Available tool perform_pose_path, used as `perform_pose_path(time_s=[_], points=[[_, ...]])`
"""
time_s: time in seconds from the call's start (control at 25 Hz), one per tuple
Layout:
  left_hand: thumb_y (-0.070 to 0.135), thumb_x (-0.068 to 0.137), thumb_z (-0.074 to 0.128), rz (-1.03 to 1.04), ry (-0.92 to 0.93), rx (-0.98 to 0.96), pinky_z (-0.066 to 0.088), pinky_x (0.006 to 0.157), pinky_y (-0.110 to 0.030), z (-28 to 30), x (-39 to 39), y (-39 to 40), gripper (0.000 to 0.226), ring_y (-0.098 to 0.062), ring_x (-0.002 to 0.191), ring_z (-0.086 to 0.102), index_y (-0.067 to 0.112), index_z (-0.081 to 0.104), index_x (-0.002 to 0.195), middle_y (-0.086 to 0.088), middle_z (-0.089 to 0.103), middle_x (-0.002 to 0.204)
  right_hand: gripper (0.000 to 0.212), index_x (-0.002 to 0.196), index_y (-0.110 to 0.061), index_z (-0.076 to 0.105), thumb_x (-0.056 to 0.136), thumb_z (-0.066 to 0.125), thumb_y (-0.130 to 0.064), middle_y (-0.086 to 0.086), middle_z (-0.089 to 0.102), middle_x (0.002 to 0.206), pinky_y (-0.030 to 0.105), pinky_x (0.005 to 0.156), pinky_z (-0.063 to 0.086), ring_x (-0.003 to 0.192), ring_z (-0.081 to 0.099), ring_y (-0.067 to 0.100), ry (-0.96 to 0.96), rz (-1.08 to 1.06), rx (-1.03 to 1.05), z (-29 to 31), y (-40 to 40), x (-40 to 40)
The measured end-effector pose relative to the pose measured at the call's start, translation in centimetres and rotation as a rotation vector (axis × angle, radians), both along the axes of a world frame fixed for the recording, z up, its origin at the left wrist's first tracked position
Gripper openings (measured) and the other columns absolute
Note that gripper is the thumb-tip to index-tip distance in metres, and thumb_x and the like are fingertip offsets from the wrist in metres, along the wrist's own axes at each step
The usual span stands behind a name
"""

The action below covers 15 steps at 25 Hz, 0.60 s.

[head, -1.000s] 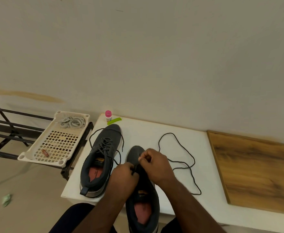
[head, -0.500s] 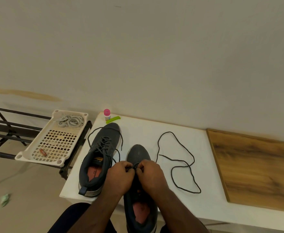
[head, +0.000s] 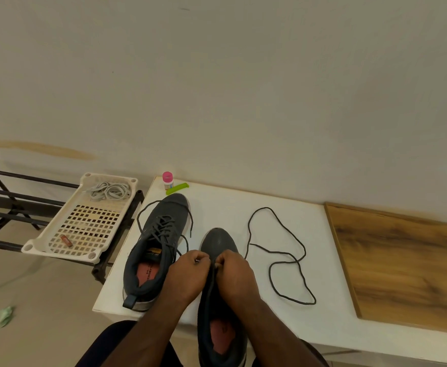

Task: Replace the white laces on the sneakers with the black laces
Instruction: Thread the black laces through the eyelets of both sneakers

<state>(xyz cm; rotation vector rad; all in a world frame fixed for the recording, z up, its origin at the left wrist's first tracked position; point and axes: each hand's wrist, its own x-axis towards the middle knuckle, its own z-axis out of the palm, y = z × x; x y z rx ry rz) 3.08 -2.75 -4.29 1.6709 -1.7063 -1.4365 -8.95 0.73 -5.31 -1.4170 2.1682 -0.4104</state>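
Two dark grey sneakers lie on a white table [head: 217,207]. The left sneaker [head: 158,245] is laced with a black lace. The right sneaker [head: 221,300] lies in front of me, its heel over the table's near edge. My left hand [head: 188,274] and my right hand [head: 237,274] meet over its eyelet area, fingers curled and pinching there. What they pinch is hidden. A black lace [head: 278,255] runs from under my right hand and loops loosely to the right. The white laces [head: 109,190] lie bundled in a cream tray [head: 58,247].
A small pink-capped bottle [head: 167,180] and a green strip [head: 177,188] stand at the table's far left corner. A wooden board [head: 402,266] covers the table's right part. The tray rests on a black metal rack [head: 18,207] to the left, with a small brown object [head: 66,240] in it.
My hands have drawn together over the right sneaker and shifted slightly nearer its tongue. The loose loop of black lace has shifted a little on the table.
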Motion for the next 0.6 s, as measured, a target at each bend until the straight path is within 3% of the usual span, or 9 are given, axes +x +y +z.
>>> perform_pose_path(time_s=[0.12, 0.28, 0.4, 0.52, 0.6], points=[[0.018, 0.097, 0.054, 0.02, 0.034, 0.036, 0.059, 0.081, -0.039, -0.4, 0.1, -0.4, 0.015, -0.016, 0.079, 0.068, 0.025, 0.066, 0.103, 0.0, 0.07, 0.086, 0.009, 0.091, -0.022, 0.05, 0.099, 0.049, -0.018, -0.002, 0.056, 0.096, 0.021, 0.075, 0.044, 0.081, 0.052, 0.011, 0.004, -0.052, -0.02, 0.0, 0.1, 0.5], [0.015, 0.092, 0.061, -0.037, -0.019, -0.07, 0.05, 0.065, -0.023, -0.3, 0.1, -0.4, 0.009, -0.011, 0.074, 0.062, 0.023, 0.064, 0.09, 0.004, 0.066, 0.08, 0.008, 0.097, -0.028, 0.054, 0.096, 0.054, -0.02, -0.009, 0.06, 0.092, 0.012, 0.069, 0.04, 0.08, 0.055, 0.005, -0.092, -0.11, -0.123, 0.2, 1.0, 0.6], [0.01, 0.094, 0.057, -0.012, -0.048, -0.189, 0.042, 0.062, -0.018, 0.2, -0.5, -0.3, 0.017, -0.01, 0.075, 0.059, 0.023, 0.058, 0.083, 0.005, 0.062, 0.081, 0.025, 0.114, -0.031, 0.056, 0.09, 0.062, -0.024, -0.014, 0.059, 0.102, 0.01, 0.077, 0.04, 0.094, 0.056, 0.004, -0.158, -0.162, -0.235, -0.1, 2.2, 0.1], [0.011, 0.099, 0.051, 0.131, 0.195, -0.293, 0.045, 0.07, -0.017, 1.8, -1.1, 0.3, 0.015, -0.007, 0.083, 0.063, 0.024, 0.054, 0.091, 0.004, 0.067, 0.088, 0.029, 0.119, -0.03, 0.055, 0.091, 0.063, -0.031, -0.014, 0.056, 0.11, 0.009, 0.077, 0.037, 0.098, 0.053, 0.003, -0.144, -0.136, -0.189, -0.4, 2.5, 0.2], [0.012, 0.102, 0.047, 0.229, 0.416, -0.335, 0.051, 0.079, -0.024, 2.4, -1.2, 0.6, 0.01, -0.011, 0.088, 0.067, 0.02, 0.052, 0.099, 0.0, 0.069, 0.09, 0.026, 0.118, -0.029, 0.059, 0.092, 0.061, -0.027, -0.015, 0.058, 0.109, 0.007, 0.076, 0.037, 0.096, 0.054, 0.001, -0.192, -0.123, -0.197, -0.4, 2.5, 0.3]])
